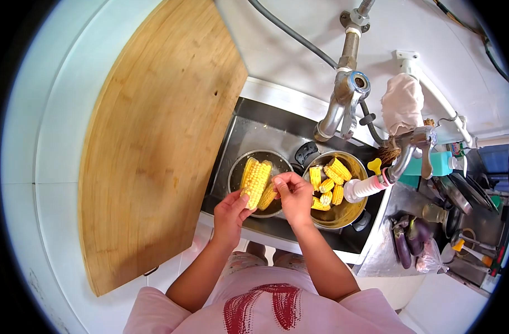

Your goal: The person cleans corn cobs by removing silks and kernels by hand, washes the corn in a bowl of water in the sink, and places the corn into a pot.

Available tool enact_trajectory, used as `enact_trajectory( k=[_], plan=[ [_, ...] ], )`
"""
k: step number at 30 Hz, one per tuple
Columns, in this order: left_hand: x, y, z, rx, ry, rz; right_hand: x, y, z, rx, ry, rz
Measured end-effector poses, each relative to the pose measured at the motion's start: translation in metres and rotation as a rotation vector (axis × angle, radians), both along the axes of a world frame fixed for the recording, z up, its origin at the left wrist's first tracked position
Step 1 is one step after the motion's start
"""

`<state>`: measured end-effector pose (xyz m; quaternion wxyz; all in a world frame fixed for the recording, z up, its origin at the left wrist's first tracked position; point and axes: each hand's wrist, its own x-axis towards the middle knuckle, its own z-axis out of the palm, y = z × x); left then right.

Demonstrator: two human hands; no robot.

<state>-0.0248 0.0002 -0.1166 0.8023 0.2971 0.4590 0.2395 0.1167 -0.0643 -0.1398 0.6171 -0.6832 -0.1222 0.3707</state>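
My left hand (232,212) grips an ear of corn (256,183) by its lower end, tilted over a metal basin (230,177) in the sink. Just right of that ear, my right hand (296,196) has thumb and forefinger pinched together; anything between them is too small to make out. More whole corn (267,196) lies in the basin below, partly hidden by my hands. Beside my right hand stands a steel pot (349,221) with black handles, holding several short corn pieces (338,170).
A large wooden board (160,139) stands left of the sink (249,119). One faucet (343,103) hangs over the sink's back edge; another faucet (405,153) with a pink-white hose end reaches over the pot. Eggplants (413,236) and kitchen tools lie on the right counter.
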Motion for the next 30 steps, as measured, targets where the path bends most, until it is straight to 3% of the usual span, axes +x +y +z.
enact_trajectory(
  k=[3, 5, 8, 10, 11, 12, 15, 16, 18, 20, 21, 24, 25, 26, 28, 29, 30],
  plan=[
    [-0.006, 0.002, -0.005, -0.047, -0.032, 0.007, 0.001, -0.003, -0.001, 0.013, -0.035, 0.040],
    [-0.010, 0.004, -0.011, -0.084, -0.044, 0.005, 0.004, -0.007, 0.001, 0.145, 0.124, 0.163],
    [-0.012, 0.005, -0.027, -0.085, -0.082, 0.047, 0.003, -0.003, -0.018, 0.224, 0.270, 0.085],
    [-0.009, 0.005, -0.053, 0.149, 0.190, 0.047, 0.005, 0.008, -0.070, 0.056, 0.087, 0.145],
    [-0.012, 0.006, -0.068, 0.150, 0.191, 0.059, 0.006, 0.012, -0.120, -0.147, -0.172, 0.237],
    [-0.014, 0.010, -0.084, 0.077, 0.203, 0.070, 0.009, 0.021, -0.118, -0.427, -0.281, 0.338],
    [-0.022, 0.018, -0.107, -0.046, 0.190, 0.100, 0.003, 0.037, -0.215, -0.574, -0.528, 0.373],
    [-0.024, 0.020, -0.111, -0.097, 0.170, 0.108, -0.006, 0.036, -0.258, -0.699, -0.830, 0.441],
    [-0.027, 0.021, -0.115, -0.152, 0.134, 0.129, -0.011, 0.040, -0.267, -0.811, -1.125, 0.510],
    [-0.034, 0.022, -0.113, -0.208, 0.101, 0.150, 0.008, 0.049, -0.218, -1.011, -0.628, 0.776],
    [-0.035, 0.024, -0.113, -0.263, 0.087, 0.136, 0.011, 0.045, -0.238, -1.059, -0.703, 0.879],
    [-0.037, 0.026, -0.114, -0.363, -0.031, 0.086, 0.002, 0.043, -0.130, -1.024, -0.926, 0.867],
    [-0.038, 0.026, -0.115, -0.405, -0.130, 0.052, 0.010, 0.044, -0.123, -0.949, -0.685, 0.881],
    [-0.037, 0.026, -0.116, -0.408, -0.131, 0.052, 0.014, 0.038, -0.124, -0.952, -0.684, 0.881],
    [-0.033, 0.022, -0.118, -0.525, -0.348, 0.016, 0.015, 0.020, -0.127, -0.583, -0.710, 0.802],
    [-0.031, 0.019, -0.118, -0.531, -0.349, 0.015, 0.012, 0.017, -0.130, -0.589, -0.708, 0.803],
    [-0.027, 0.017, -0.117, -0.519, -0.373, -0.019, 0.007, 0.019, -0.128, -0.297, -0.222, 0.618]
  ],
)
